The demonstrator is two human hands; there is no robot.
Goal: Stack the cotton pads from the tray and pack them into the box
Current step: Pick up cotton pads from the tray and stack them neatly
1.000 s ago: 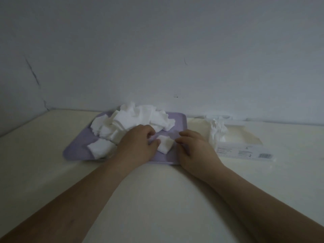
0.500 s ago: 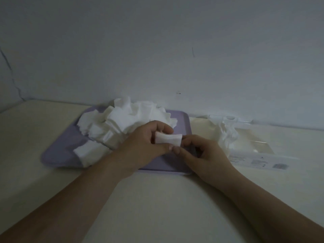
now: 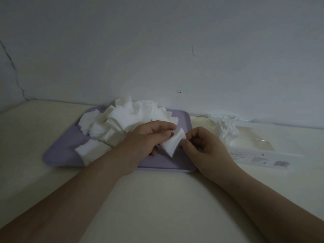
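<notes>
A lilac tray lies on the pale table with a loose heap of white square cotton pads over its left and back part. Above the tray's right half, my left hand and my right hand both pinch one cotton pad, which hangs tilted between them. To the right of the tray sits the flat white box, open on top, with a crumpled white bundle standing at its left end.
A grey wall rises right behind the tray and the box, with a cracked corner at far left. Bare table surface stretches from the tray toward me, crossed by both forearms.
The pad lay on the tray a second ago under my left fingers. It has been lifted off the tray and is now held between both hands, tilted downward.
</notes>
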